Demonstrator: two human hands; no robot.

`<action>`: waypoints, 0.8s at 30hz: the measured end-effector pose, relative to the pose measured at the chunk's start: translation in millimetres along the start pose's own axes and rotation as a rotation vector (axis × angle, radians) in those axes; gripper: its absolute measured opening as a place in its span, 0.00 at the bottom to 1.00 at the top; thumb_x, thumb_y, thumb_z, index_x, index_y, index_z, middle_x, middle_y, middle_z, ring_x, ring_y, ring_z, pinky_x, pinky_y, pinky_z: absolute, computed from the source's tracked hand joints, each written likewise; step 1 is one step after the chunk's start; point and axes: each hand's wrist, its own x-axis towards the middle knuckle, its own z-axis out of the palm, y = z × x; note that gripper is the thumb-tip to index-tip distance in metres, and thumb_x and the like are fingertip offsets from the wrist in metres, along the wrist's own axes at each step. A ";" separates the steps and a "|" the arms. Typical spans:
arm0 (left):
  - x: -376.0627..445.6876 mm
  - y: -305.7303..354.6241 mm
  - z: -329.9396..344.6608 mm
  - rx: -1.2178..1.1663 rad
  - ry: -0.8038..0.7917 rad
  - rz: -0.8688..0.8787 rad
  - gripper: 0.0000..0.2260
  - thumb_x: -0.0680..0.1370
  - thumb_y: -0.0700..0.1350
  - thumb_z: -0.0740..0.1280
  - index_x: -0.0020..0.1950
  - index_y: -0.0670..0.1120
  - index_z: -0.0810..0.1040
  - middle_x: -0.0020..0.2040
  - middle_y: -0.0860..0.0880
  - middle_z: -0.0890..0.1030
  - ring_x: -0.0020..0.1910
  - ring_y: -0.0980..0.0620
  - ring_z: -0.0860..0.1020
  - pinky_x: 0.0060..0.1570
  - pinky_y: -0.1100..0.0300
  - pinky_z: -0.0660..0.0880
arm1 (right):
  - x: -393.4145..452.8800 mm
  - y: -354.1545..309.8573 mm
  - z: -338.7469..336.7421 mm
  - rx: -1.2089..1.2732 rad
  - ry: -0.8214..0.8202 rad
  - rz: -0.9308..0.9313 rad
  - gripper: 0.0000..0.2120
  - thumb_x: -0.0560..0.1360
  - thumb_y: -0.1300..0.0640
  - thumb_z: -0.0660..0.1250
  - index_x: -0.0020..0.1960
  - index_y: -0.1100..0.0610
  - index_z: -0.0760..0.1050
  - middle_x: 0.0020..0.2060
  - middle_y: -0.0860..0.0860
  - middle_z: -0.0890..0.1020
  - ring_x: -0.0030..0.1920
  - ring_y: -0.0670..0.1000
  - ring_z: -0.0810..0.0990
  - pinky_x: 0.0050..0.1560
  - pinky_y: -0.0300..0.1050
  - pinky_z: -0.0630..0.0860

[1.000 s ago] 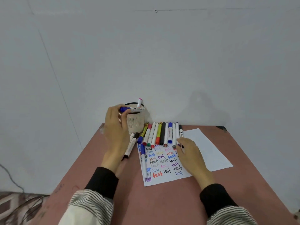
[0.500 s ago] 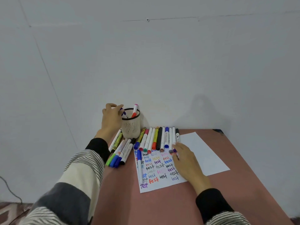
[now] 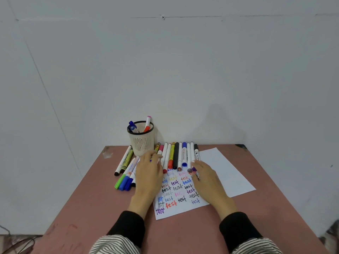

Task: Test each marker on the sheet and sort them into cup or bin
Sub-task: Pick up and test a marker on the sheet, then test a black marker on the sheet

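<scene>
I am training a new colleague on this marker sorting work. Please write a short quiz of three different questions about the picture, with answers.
1. True or false: two markers stand in the mesh cup.
2. Which hand reaches the markers next to the cup? A) left hand B) right hand
3. Fill in: the word written many times on the test sheet is ____.

Key: 1 true: the blue marker and the orange marker. 2 A. 3 "test".
</scene>
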 end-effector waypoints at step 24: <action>6.3 -2.8 5.0 -0.129 -0.121 0.034 0.18 0.83 0.49 0.57 0.73 0.50 0.67 0.71 0.52 0.70 0.70 0.54 0.68 0.68 0.60 0.65 | 34.4 -16.0 -13.4 0.183 0.333 0.229 0.06 0.80 0.58 0.63 0.53 0.57 0.78 0.49 0.52 0.77 0.42 0.48 0.75 0.35 0.36 0.67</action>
